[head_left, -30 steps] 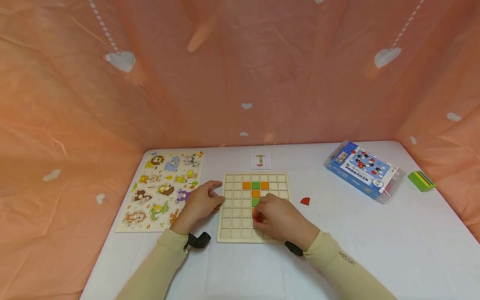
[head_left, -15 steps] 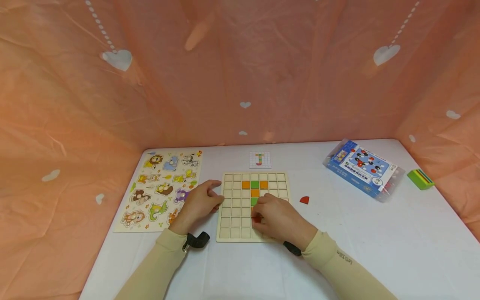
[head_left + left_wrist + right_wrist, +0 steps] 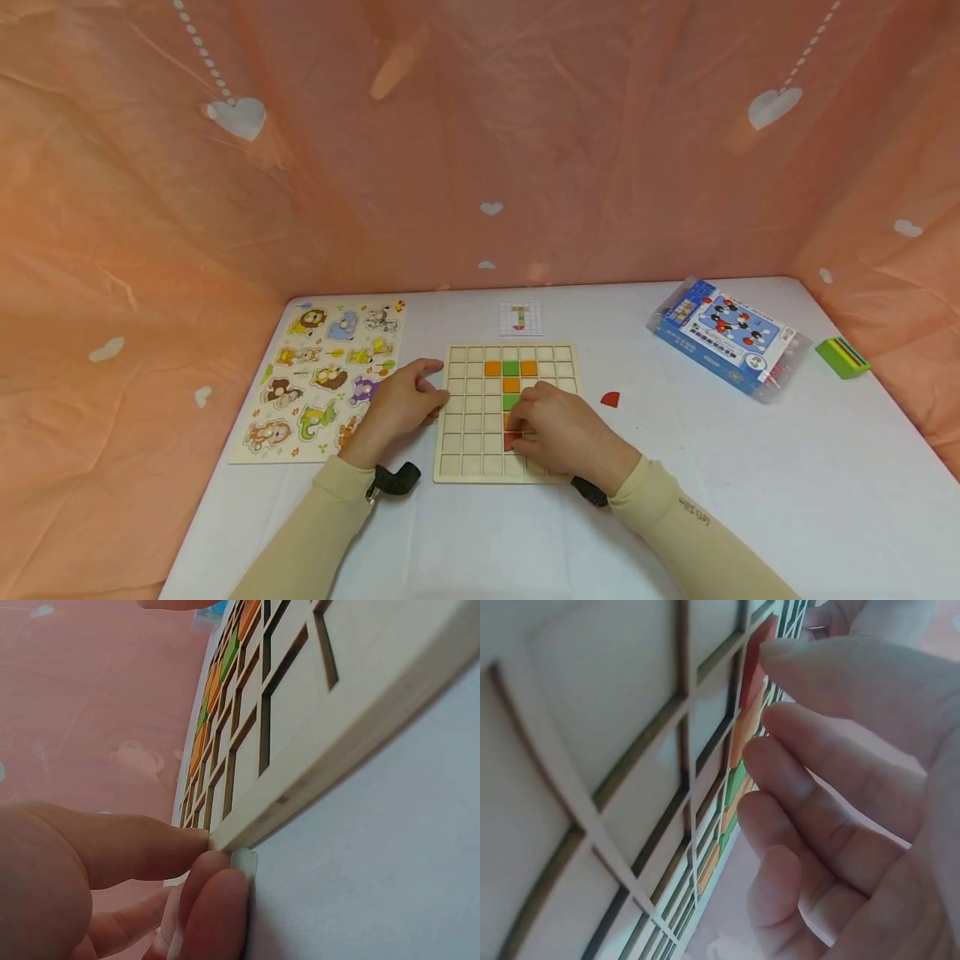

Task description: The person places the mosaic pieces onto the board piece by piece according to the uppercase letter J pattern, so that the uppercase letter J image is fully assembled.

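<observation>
In the head view a pale wooden grid board [image 3: 473, 442] lies in front of the person. My left hand [image 3: 399, 407] rests at its left side, thumb and fingertips touching the rim. Over the board's lower right is my right hand [image 3: 564, 427], its thumb tip on a red piece [image 3: 511, 442] in a cell. In the right wrist view the index fingertip is close to the orange tile beside that red piece [image 3: 758, 663]. Above it runs a column of orange and green tiles, topped by a row: orange [image 3: 492, 368], green [image 3: 511, 367], orange [image 3: 528, 367]. The right hand covers some cells.
A red quarter-round piece [image 3: 611, 400] lies right of the board. Behind the board is a pattern card [image 3: 520, 318]. An animal peg puzzle [image 3: 300, 383] is at left. A blue boxed set [image 3: 723, 333] and a striped green block [image 3: 842, 357] are at right.
My right hand has shifted slightly, its fingers loosening, and more of the red piece now shows in its cell. My left hand stays at the board's edge.
</observation>
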